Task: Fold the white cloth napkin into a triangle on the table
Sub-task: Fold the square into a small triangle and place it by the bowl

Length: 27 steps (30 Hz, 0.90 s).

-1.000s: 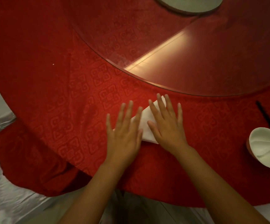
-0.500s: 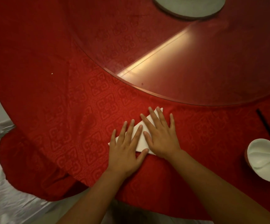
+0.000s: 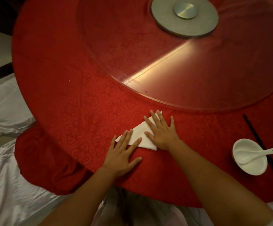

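Observation:
The white cloth napkin (image 3: 140,136) lies folded as a small triangle on the red tablecloth (image 3: 83,103), near the table's front edge. My right hand (image 3: 162,132) lies flat on the napkin's right half, fingers straight and spread, covering much of it. My left hand (image 3: 124,152) rests flat with its fingertips on the napkin's lower left corner and its palm on the tablecloth. Both hands press down; neither grips the cloth.
A glass turntable (image 3: 189,70) with a grey metal hub (image 3: 184,16) fills the table's middle. At the right stand a white bowl (image 3: 250,158) with a white spoon (image 3: 261,152), and black chopsticks (image 3: 263,147). Satin-covered chairs (image 3: 5,168) lie left.
My left hand has slid down and left off most of the napkin, uncovering its left half. My right hand stays pressed on it. The camera has tilted up, showing more of the table.

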Available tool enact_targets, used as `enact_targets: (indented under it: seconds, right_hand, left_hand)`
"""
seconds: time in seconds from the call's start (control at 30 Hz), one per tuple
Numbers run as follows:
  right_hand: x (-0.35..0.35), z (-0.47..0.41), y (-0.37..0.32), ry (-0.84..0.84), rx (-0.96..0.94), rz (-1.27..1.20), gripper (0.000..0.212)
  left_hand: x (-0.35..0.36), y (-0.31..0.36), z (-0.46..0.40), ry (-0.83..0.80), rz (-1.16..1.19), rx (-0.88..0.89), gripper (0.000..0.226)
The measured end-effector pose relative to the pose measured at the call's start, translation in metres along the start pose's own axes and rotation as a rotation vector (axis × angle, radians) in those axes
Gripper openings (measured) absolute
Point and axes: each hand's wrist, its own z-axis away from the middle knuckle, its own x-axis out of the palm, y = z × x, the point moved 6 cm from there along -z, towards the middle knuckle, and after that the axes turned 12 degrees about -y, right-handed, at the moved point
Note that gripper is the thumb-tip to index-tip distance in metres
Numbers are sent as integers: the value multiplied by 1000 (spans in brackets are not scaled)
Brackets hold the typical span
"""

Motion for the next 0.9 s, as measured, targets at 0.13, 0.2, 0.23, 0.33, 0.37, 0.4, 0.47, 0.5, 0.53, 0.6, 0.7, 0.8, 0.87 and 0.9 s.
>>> enact_targets:
  seconds: [0.13, 0.2, 0.23, 0.33, 0.37, 0.4, 0.47, 0.5, 0.53, 0.6, 0.7, 0.8, 0.87, 0.9]
  right_hand:
    - [-26, -1, -2, 11, -82, 156, 54]
    - [-39, -2, -4, 26, -118, 192, 46]
    - [-46, -3, -5, 25, -125, 201, 42]
    - [-58, -10, -9, -33, -118, 220, 40]
    - [-59, -12, -9, -75, -106, 209, 40]
    - [-60, -13, -7, -106, -95, 185, 39]
    - [-62, -12, -3, -109, -91, 144, 35]
    - [-62, -11, -1, -107, -95, 137, 32]
    - [-62, -9, 0, -118, -96, 125, 30]
    - [-58, -7, 4, -166, -82, 69, 28]
    - [-52, -5, 8, -233, -34, 0, 30]
    - [-50, -2, 9, -237, -23, -16, 10]
    - [-48, 1, 9, -238, -17, -24, 4]
    - [-47, 3, 9, -244, -12, -43, 5]
  left_hand:
    - [-11, 2, 7, 14, -13, 1, 71]
    - [-21, 5, 15, 121, 29, -20, 68]
    - [-24, 7, 20, 173, 67, -34, 66]
    - [-30, 12, 32, 252, 231, -71, 54]
    - [-31, 13, 35, 293, 306, -83, 48]
    - [-34, 12, 38, 355, 393, -107, 41]
    - [-39, 4, 41, 449, 645, -215, 30]
    - [-37, 0, 39, 442, 815, -282, 26]
    - [-34, -3, 34, 395, 1005, -354, 23]
    - [-23, -4, 23, 280, 1367, -501, 19]
    - [-17, -3, 9, 239, 1734, -611, 23]
    - [-14, -1, 2, 156, 1834, -616, 20]
    - [-13, -1, 0, 103, 1857, -638, 13]
    - [-14, -1, -1, 88, 1861, -646, 15]
